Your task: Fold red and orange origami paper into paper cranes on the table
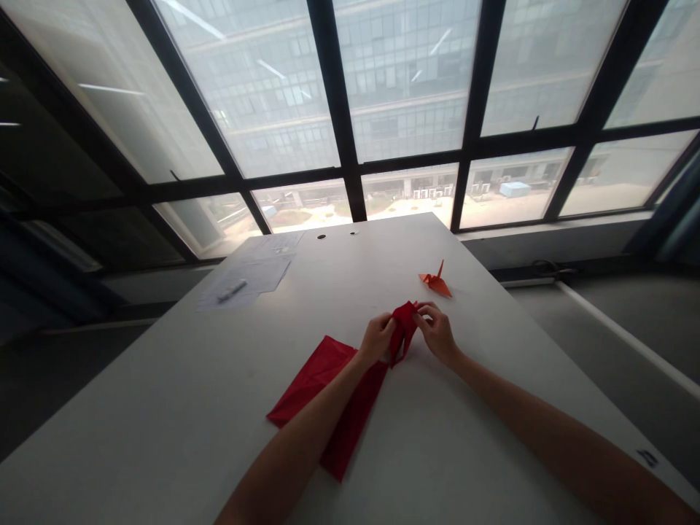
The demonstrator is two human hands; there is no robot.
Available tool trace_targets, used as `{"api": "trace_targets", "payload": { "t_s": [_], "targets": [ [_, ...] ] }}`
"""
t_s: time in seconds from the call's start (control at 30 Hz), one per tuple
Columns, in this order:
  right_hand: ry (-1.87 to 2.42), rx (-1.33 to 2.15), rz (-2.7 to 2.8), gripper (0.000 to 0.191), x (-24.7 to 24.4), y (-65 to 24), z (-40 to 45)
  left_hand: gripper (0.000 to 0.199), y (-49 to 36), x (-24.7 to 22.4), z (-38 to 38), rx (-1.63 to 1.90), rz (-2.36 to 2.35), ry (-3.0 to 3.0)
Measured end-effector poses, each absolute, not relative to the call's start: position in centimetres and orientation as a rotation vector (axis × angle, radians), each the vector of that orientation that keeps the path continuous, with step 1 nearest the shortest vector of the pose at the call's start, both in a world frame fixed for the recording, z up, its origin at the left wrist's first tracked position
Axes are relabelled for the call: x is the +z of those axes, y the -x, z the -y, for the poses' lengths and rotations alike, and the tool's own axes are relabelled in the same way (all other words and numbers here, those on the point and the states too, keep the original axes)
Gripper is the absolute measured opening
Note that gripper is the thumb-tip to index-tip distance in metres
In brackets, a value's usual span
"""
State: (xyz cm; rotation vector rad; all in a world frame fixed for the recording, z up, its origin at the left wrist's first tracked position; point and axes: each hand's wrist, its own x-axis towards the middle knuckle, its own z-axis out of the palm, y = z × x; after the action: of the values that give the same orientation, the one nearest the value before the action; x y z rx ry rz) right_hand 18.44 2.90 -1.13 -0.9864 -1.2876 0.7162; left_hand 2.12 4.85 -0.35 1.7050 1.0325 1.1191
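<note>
A small folded piece of red paper [403, 326] is held up between both hands, a little above the white table. My left hand [377, 337] pinches its left edge, fingers closed. At its upper right edge, my right hand [436, 329] grips it between thumb and fingers. Beneath my left forearm lies a larger red sheet [317, 375] with crease lines, partly hidden by the arm. An orange paper crane [436, 281] stands on the table just beyond my right hand.
White papers [249, 273] lie at the table's far left, with a whitish object [232, 290] on them. Two round holes are near the far edge of the white table [377, 255]. A small dark item [647, 458] sits at the near right. Large windows rise behind.
</note>
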Motion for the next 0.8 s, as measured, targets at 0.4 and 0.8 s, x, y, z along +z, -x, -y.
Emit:
{"api": "trace_targets", "payload": {
  "t_s": [0.4, 0.8],
  "targets": [
    [1.100, 0.302, 1.514, 0.020, -0.9, -19.0, -2.9, 0.031, -1.8, 0.6, -4.5, 1.354, -1.117, -1.792],
    [1.012, 0.318, 1.635, 0.016, -1.2, -19.6, -3.1, 0.040, -1.4, -0.1, -5.9, 1.362, -0.932, -0.948]
  ]
}}
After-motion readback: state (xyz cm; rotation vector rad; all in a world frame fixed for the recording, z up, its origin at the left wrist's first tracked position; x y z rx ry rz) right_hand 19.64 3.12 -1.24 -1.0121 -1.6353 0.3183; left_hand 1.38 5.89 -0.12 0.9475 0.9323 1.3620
